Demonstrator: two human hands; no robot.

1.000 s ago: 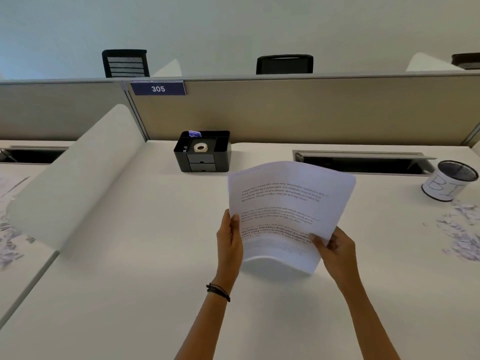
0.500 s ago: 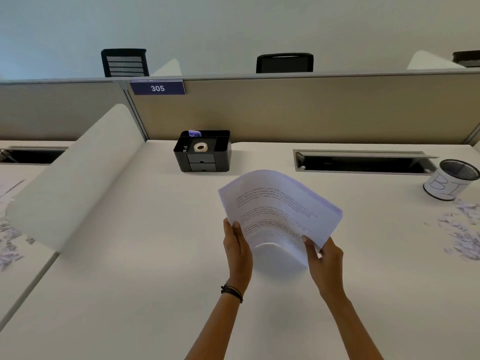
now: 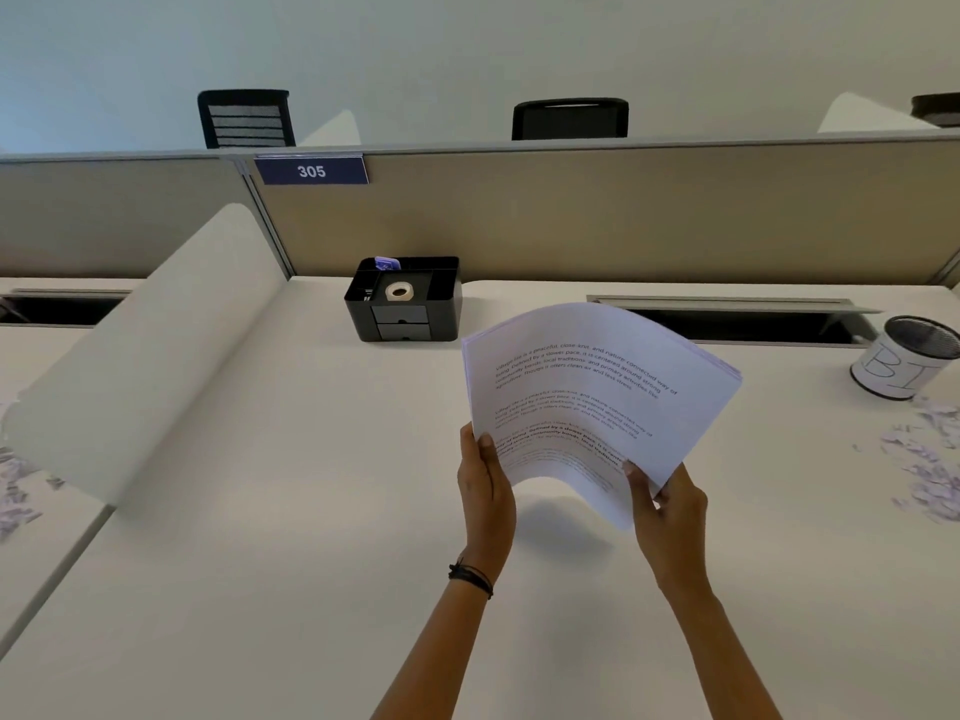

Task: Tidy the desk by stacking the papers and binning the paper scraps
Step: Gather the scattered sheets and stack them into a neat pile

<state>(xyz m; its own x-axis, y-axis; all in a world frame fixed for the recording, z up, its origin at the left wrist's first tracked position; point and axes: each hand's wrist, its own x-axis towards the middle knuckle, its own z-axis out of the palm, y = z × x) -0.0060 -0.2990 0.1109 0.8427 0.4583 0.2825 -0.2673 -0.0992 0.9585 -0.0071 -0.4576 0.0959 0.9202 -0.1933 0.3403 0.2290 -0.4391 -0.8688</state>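
A stack of printed white papers (image 3: 592, 392) is held up over the middle of the white desk (image 3: 270, 563), bowed and tilted away from me. My left hand (image 3: 485, 491) grips its lower left edge, thumb on top. My right hand (image 3: 667, 511) grips the lower right corner. A mesh bin (image 3: 904, 356) wrapped in a hand-lettered white label stands at the far right. Torn paper scraps (image 3: 930, 459) lie scattered in front of it.
A black desk organiser (image 3: 402, 298) with a tape roll sits at the back by the beige partition (image 3: 623, 215). An open cable slot (image 3: 727, 322) runs behind the papers. A white side divider (image 3: 140, 350) stands on the left, with more scraps (image 3: 15, 491) beyond it.
The stack dipped flatter and lower half a second ago; now it is raised again and tilted a little to the right. Both hands keep their hold.
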